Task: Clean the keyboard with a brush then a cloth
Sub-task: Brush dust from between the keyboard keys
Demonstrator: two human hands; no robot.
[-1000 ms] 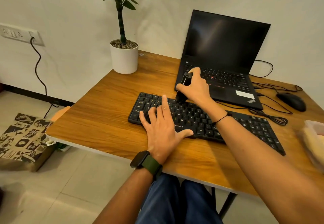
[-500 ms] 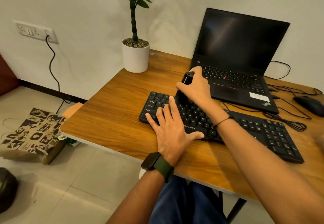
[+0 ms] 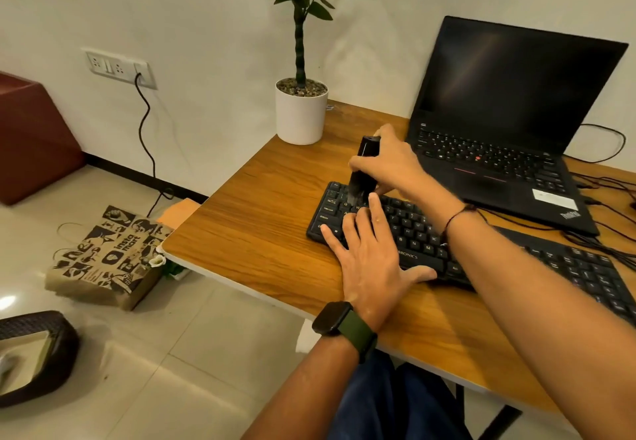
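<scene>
A black keyboard point(image 3: 416, 229) lies across the wooden desk point(image 3: 261, 219). My left hand point(image 3: 371, 254) lies flat on its near left part, fingers straight and spread over the keys, thumb along the front edge. My right hand point(image 3: 389, 161) grips a black brush point(image 3: 363, 171) held upright. The brush's bristle end touches the keys at the keyboard's upper left corner. The right arm crosses over the keyboard's middle and hides some keys. No cloth is in view.
An open black laptop point(image 3: 509, 123) stands behind the keyboard, with cables point(image 3: 605, 233) trailing at the right. A potted plant point(image 3: 301, 109) sits at the desk's back left corner. On the floor lie a printed paper bag point(image 3: 110, 254) and a dark basket point(image 3: 34, 353).
My right hand has swept the brush leftward from the keyboard's middle rows to its upper left corner. The left hand stays flat on the keys. The camera view has turned left.
</scene>
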